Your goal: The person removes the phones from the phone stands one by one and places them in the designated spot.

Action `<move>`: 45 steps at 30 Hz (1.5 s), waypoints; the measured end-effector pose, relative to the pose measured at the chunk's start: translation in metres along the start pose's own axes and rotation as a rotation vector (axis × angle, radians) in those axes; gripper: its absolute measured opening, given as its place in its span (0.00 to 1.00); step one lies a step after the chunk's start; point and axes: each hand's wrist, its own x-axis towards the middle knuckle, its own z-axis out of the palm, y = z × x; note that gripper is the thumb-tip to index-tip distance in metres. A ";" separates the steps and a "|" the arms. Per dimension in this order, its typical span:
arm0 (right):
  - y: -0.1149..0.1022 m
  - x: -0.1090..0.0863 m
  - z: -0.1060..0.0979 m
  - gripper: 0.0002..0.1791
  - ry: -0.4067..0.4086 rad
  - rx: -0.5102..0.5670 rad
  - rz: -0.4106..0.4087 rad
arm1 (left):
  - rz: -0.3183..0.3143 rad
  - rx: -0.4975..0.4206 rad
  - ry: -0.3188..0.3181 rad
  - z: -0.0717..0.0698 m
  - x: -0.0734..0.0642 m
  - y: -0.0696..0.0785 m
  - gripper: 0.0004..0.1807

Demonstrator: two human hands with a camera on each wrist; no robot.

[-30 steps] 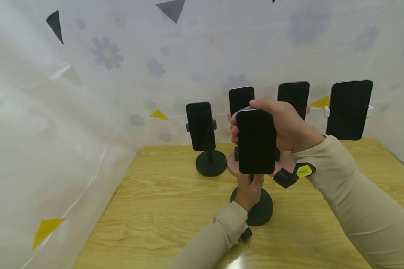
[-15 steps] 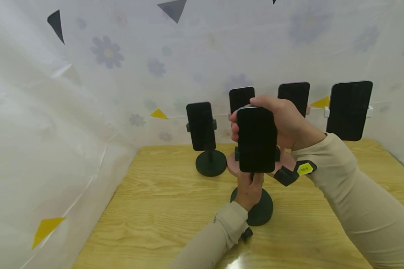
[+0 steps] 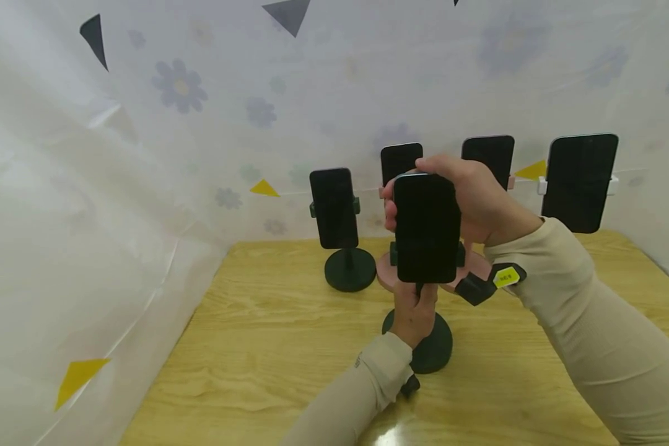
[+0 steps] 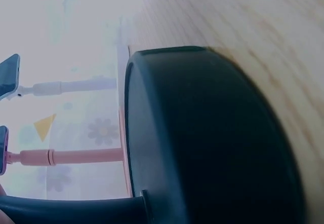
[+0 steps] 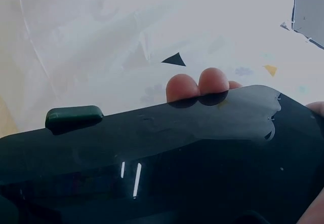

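Observation:
In the head view my right hand grips the upper part of a black-screened smartphone from behind. Fingertips curl over one long edge of it in the right wrist view. Dark green clamp arms hug the phone's sides lower down. My left hand holds the pole of this dark green phone stand, just under the phone. The left wrist view shows its pole and thick round base, which rests on the table. My left fingers are mostly hidden there.
Behind stand another green phone stand with a phone, two phones on pink stands, and a phone in a white clamp at right. The wooden table meets a flowered white sheet.
The gripped phone and my right hand have shifted slightly upward. My left hand and the stand's base have stayed nearly in place.

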 end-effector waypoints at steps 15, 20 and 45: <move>-0.003 0.002 -0.002 0.28 -0.041 0.055 0.011 | -0.034 0.016 -0.002 -0.005 0.007 0.038 0.14; -0.005 0.002 -0.001 0.28 -0.033 0.045 0.003 | -0.042 0.016 -0.001 -0.004 0.006 0.028 0.16; -0.015 -0.011 -0.002 0.27 0.015 0.047 0.048 | -0.070 0.007 0.004 0.014 -0.003 0.010 0.19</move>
